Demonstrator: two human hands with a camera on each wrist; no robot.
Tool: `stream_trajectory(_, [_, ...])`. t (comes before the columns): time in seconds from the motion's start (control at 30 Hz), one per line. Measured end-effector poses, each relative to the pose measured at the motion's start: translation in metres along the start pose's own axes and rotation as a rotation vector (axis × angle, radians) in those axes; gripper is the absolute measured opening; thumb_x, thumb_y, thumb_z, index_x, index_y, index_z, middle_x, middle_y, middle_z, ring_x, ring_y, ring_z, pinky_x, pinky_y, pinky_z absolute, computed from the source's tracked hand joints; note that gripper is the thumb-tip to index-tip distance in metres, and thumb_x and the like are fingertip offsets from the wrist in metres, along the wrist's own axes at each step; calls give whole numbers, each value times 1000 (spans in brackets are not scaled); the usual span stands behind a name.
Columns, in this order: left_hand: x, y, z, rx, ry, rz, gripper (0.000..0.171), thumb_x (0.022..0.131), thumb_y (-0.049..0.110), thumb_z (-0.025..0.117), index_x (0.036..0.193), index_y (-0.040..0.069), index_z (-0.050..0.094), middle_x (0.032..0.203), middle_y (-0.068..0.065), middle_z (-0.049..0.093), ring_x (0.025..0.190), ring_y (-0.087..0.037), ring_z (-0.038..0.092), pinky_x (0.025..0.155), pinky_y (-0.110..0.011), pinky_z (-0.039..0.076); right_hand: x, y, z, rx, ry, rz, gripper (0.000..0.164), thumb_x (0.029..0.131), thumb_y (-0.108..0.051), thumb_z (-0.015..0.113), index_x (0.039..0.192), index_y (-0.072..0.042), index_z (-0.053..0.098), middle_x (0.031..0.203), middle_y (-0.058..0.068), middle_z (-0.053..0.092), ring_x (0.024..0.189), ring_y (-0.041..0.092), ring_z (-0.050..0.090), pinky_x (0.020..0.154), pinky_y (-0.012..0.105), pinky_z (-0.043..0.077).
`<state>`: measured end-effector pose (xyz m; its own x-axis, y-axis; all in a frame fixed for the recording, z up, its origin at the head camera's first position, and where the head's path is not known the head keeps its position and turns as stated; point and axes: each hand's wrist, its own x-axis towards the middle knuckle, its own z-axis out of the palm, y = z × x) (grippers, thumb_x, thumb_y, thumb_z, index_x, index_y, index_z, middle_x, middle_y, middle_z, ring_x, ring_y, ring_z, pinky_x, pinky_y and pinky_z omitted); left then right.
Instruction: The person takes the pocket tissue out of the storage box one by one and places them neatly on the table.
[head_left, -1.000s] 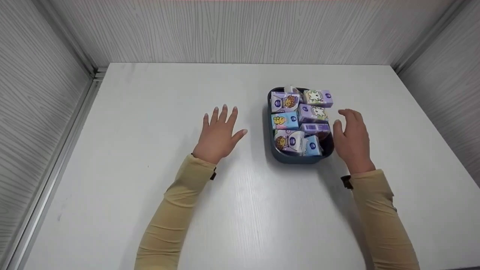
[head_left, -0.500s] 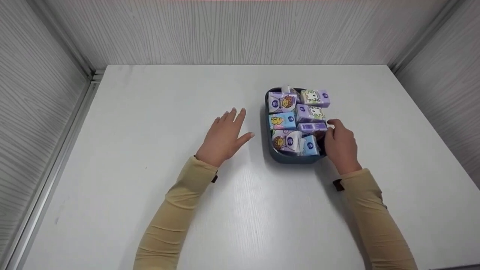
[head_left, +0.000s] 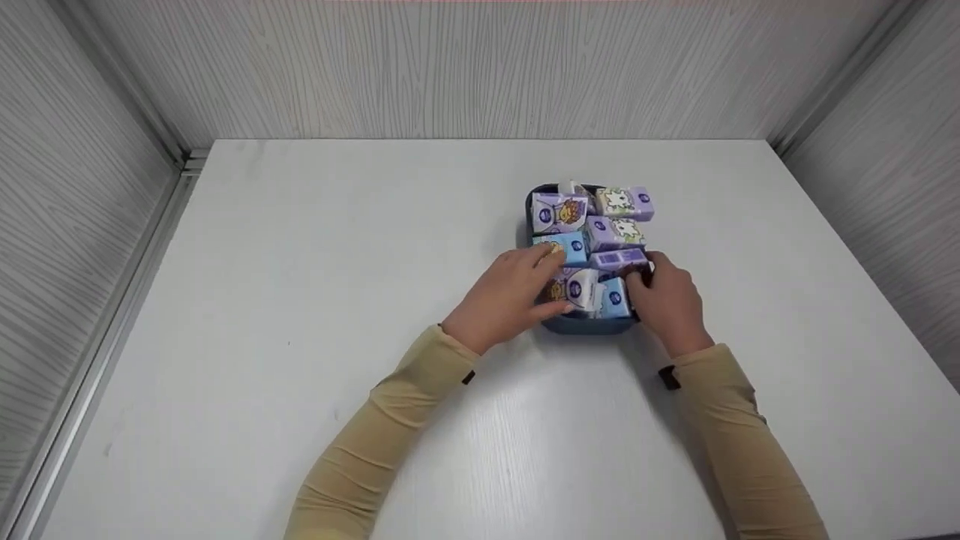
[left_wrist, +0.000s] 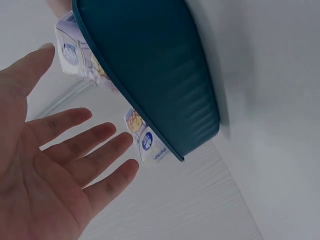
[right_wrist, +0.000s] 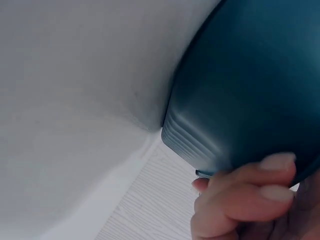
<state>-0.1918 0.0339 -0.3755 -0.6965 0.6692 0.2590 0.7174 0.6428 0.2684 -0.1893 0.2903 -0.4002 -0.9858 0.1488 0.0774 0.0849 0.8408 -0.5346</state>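
A dark teal plastic bin [head_left: 585, 327] stands right of centre, filled with small cartoon-printed packs, purple, white and light blue. My left hand [head_left: 510, 296] reaches over the bin's left rim in the head view, its fingers overlapping a light blue pack [head_left: 574, 247] and a white-and-purple pack [head_left: 581, 289]. In the left wrist view its fingers are spread and hold nothing, beside the bin wall [left_wrist: 155, 70]. At the opposite side my right hand [head_left: 669, 304] grips the bin's right rim, thumb inside. Its curled fingers [right_wrist: 240, 200] lie against the outer wall in the right wrist view.
One purple pack [head_left: 626, 203] juts over the bin's far right corner. The bin rests on a white table [head_left: 337, 247]. Grey wood-grain panels [head_left: 480, 71] rise at the back and along both sides.
My left hand has moved right, from the bare table to over the bin's left side. My right hand has come in from the right and taken hold of the right rim.
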Motion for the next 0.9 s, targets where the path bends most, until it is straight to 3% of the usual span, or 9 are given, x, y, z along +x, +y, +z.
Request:
stream_trajectory(0.1, [4, 7, 5, 6, -9, 35, 69, 91, 51, 57, 142, 8, 40, 141, -11, 43, 130, -23, 41, 108, -38, 30, 0, -1, 1, -4, -14, -6, 51, 96, -25, 44, 137, 4, 44, 116, 26, 60, 83, 32, 57, 73, 49, 47])
stream_trajectory(0.27, [8, 16, 11, 22, -24, 71, 70, 91, 47, 59, 145, 6, 38, 139, -12, 45, 129, -23, 42, 108, -37, 30, 0, -2, 1, -7, -35, -2, 47, 97, -20, 40, 137, 4, 44, 120, 27, 58, 93, 34, 58, 80, 53, 47])
stream_trajectory(0.5, [12, 21, 14, 17, -26, 61, 68, 94, 34, 61, 147, 5, 32, 138, -13, 46, 128, -24, 43, 109, -34, 30, 0, -4, 0, -21, -56, 4, 46, 98, -17, 37, 137, 6, 42, 124, 29, 55, 106, 39, 57, 87, 57, 44])
stream_trajectory(0.7, [14, 22, 13, -5, -26, 64, 63, 94, 24, 61, 145, 2, 33, 136, -13, 47, 129, -24, 42, 109, -31, 29, 0, -2, -1, -23, -55, 18, 46, 98, -18, 37, 138, 6, 41, 126, 29, 54, 106, 38, 56, 88, 56, 44])
stream_trajectory(0.9, [13, 20, 12, -18, 25, 87, 60, 93, 24, 61, 143, 1, 36, 132, -13, 49, 124, -23, 46, 106, -31, 34, 0, -2, -1, -18, -62, 8, 46, 98, -18, 35, 137, 6, 42, 124, 28, 55, 101, 36, 57, 86, 55, 44])
